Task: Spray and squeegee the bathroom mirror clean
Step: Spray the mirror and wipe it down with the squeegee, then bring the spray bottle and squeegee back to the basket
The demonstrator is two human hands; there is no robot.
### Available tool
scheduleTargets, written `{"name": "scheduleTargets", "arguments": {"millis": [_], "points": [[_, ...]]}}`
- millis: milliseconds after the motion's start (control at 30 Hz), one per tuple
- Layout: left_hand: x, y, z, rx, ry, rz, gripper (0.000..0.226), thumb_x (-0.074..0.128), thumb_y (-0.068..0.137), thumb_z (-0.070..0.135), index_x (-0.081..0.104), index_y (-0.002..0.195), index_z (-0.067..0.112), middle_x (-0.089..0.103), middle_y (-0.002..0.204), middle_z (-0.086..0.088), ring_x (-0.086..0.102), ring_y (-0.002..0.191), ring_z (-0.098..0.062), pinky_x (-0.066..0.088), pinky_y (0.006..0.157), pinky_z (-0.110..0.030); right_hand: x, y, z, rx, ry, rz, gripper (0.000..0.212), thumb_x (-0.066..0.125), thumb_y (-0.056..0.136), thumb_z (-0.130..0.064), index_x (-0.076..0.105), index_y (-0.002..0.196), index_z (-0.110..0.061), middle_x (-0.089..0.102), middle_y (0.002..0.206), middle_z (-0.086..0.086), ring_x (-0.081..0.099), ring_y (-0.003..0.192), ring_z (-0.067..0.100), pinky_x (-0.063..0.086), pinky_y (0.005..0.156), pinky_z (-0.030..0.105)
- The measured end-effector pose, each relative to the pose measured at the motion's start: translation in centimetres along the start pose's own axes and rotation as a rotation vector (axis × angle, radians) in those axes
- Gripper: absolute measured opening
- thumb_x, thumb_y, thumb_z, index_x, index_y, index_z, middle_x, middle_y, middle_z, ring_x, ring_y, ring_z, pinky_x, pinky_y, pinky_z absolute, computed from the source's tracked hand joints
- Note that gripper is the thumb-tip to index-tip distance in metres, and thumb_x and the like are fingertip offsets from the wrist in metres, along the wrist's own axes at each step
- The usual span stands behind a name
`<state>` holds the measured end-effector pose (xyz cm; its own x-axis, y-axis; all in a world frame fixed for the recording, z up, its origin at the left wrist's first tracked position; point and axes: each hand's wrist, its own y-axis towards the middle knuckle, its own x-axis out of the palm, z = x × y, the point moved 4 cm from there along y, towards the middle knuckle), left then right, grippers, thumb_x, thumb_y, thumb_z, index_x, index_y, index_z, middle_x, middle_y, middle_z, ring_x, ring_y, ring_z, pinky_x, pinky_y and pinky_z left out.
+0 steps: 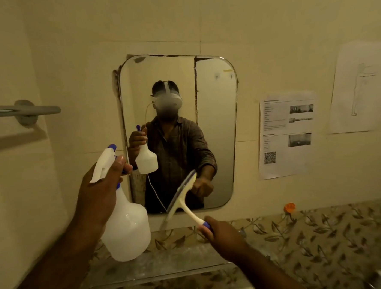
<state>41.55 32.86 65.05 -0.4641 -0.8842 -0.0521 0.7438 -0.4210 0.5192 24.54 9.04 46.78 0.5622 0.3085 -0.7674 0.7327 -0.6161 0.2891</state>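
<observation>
A rounded rectangular mirror [217, 124] hangs on the cream wall straight ahead. My left hand [98, 190] grips the neck of a white spray bottle [125, 228] with a blue-tipped nozzle, held up at the mirror's lower left corner, nozzle aimed toward the glass. My right hand [226, 233] holds the blue-and-white handle of a squeegee [179, 198], whose blade tilts diagonally in front of the mirror's bottom edge. Whether the blade touches the glass I cannot tell. The mirror reflects a person holding both tools.
A grey towel bar [22, 111] juts out from the left wall. Printed sheets [287, 134] and a drawing [362, 87] are stuck on the wall to the right. A glass shelf [170, 266] runs under the mirror, with an orange object [289, 207] on the leaf-patterned tile band.
</observation>
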Motion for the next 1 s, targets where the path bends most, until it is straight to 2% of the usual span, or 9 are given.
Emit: {"name": "scheduleTargets", "arguments": {"millis": [133, 267, 367, 467, 533, 600, 700, 833, 1000], "points": [[1.7, -0.3, 0.1, 0.017, 0.001, -0.024, 0.051, 0.047, 0.081, 0.065, 0.067, 0.097, 0.021, 0.071, 0.102, -0.006, 0.064, 0.1, -0.027, 0.047, 0.094, -0.046, -2.6, -3.6, 7.5, 0.149, -0.023, 0.024, 0.018, 0.046, 0.098, -0.054, 0.06, 0.095, -0.042, 0.068, 0.077, -0.008, 0.063, 0.067, 0.003, 0.048, 0.06, 0.018], [4.8, -0.7, -0.6, -0.03, -0.025, -0.054, 0.06, 0.048, 0.079, 0.066, 0.066, 0.112, 0.019, 0.069, 0.108, -0.007, 0.063, 0.102, -0.025, 0.044, 0.08, -0.031, -6.3, -6.9, 12.6, 0.288, 0.046, 0.141, 0.018, 0.046, 0.102, -0.043, 0.061, 0.102, -0.032, 0.068, 0.075, -0.001, 0.063, 0.062, 0.005, 0.051, 0.058, 0.02], [8.6, -1.4, -1.2, -0.057, -0.042, -0.094, 0.066, 0.049, 0.079, 0.066, 0.061, 0.124, 0.02, 0.067, 0.113, -0.005, 0.061, 0.098, -0.02, 0.04, 0.069, -0.021, -9.7, -8.7, 13.6, 0.28, 0.102, 0.283, 0.019, 0.046, 0.101, -0.043, 0.061, 0.091, -0.036, 0.065, 0.065, 0.0, 0.059, 0.052, 0.005, 0.044, 0.048, 0.017], [13.4, -2.8, -1.3, -0.1, -0.078, -0.153, 0.075, 0.047, 0.07, 0.071, 0.057, 0.129, 0.025, 0.066, 0.117, -0.003, 0.061, 0.105, -0.021, 0.048, 0.086, -0.034, -12.4, -11.0, 15.0, 0.315, 0.239, 0.388, 0.026, 0.044, 0.104, -0.035, 0.059, 0.086, -0.023, 0.056, 0.061, -0.001, 0.049, 0.048, 0.007, 0.042, 0.048, 0.024], [16.8, -4.2, -1.1, -0.083, -0.121, -0.214, 0.064, 0.047, 0.068, 0.073, 0.062, 0.115, 0.032, 0.069, 0.105, 0.008, 0.063, 0.1, -0.012, 0.046, 0.088, -0.032, -13.6, -12.8, 16.4, 0.343, 0.368, 0.427, 0.028, 0.043, 0.105, -0.031, 0.058, 0.086, -0.016, 0.051, 0.06, -0.002, 0.045, 0.045, 0.005, 0.04, 0.044, 0.022], [20.4, -5.8, -0.9, -0.073, -0.149, -0.269, 0.051, 0.048, 0.069, 0.073, 0.062, 0.105, 0.039, 0.067, 0.096, 0.018, 0.061, 0.093, -0.003, 0.041, 0.076, -0.022, -14.6, -14.7, 17.9, 0.383, 0.474, 0.463, 0.03, 0.041, 0.105, -0.031, 0.056, 0.086, -0.014, 0.046, 0.058, -0.003, 0.04, 0.042, 0.004, 0.037, 0.04, 0.02], [25.6, -8.1, -1.0, -0.056, -0.157, -0.314, 0.018, 0.054, 0.078, 0.067, 0.057, 0.089, 0.053, 0.065, 0.09, 0.018, 0.061, 0.086, -0.002, 0.039, 0.068, -0.017, -15.6, -17.4, 20.6, 0.447, 0.609, 0.496, 0.033, 0.039, 0.106, -0.034, 0.052, 0.083, -0.015, 0.04, 0.054, -0.004, 0.034, 0.039, 0.004, 0.031, 0.035, 0.019], [32.7, -11.5, -1.8, -0.032, -0.189, -0.391, 0.034, 0.052, 0.078, 0.068, 0.059, 0.096, 0.04, 0.066, 0.094, 0.007, 0.061, 0.086, -0.006, 0.045, 0.071, -0.019, -16.1, -20.9, 25.0, 0.577, 0.705, 0.516, 0.034, 0.037, 0.106, -0.038, 0.049, 0.082, -0.017, 0.036, 0.053, -0.004, 0.03, 0.039, 0.008, 0.024, 0.034, 0.02], [41.4, -17.0, -3.4, 0.026, -0.164, -0.468, 0.035, 0.054, 0.09, 0.049, 0.055, 0.105, 0.018, 0.061, 0.085, 0.017, 0.059, 0.076, 0.013, 0.042, 0.065, -0.001, -14.6, -25.0, 30.8, 0.735, 0.795, 0.507, 0.028, 0.034, 0.107, -0.034, 0.047, 0.093, -0.014, 0.035, 0.056, -0.002, 0.029, 0.039, 0.008, 0.019, 0.039, 0.022]]}}
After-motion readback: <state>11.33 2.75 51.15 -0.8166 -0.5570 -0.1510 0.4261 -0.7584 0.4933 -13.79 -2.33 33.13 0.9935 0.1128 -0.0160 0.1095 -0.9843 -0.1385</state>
